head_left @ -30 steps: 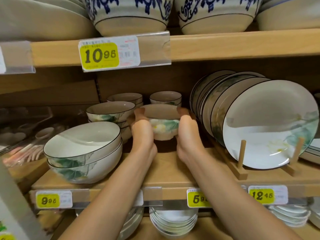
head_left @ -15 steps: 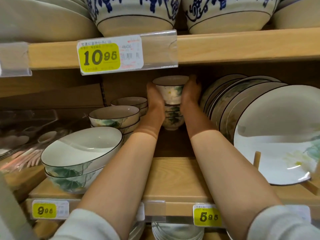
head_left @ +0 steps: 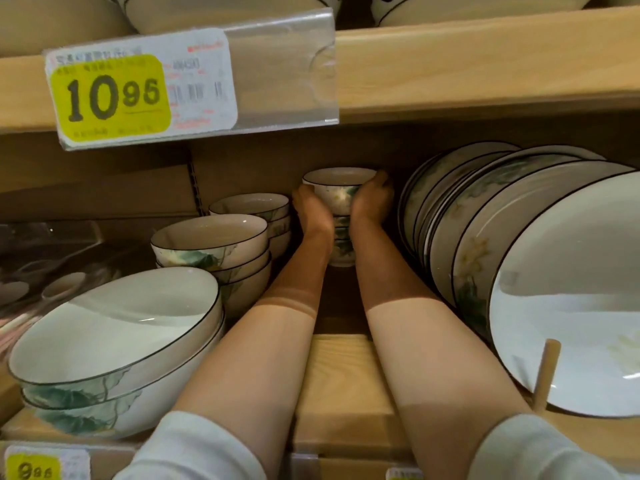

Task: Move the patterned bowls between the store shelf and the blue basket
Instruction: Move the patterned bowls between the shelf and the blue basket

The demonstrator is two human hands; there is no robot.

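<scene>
A small patterned bowl point(head_left: 338, 191), white with a dark rim and a green-and-yellow flower, sits on top of a stack of small bowls point(head_left: 342, 251) deep at the back of the wooden shelf point(head_left: 341, 379). My left hand point(head_left: 310, 213) cups its left side and my right hand point(head_left: 372, 202) cups its right side, fingers curled round its wall. Both forearms reach far into the shelf. The blue basket is out of view.
Stacked medium bowls point(head_left: 211, 247) and large bowls point(head_left: 114, 344) stand left of my arms. Upright plates point(head_left: 526, 271) lean in a wooden rack on the right. The upper shelf board with a 10.95 price tag point(head_left: 114, 95) hangs low overhead.
Both hands carried the small bowl from the shelf front up and back onto the rear stack. The camera has moved closer to the shelf.
</scene>
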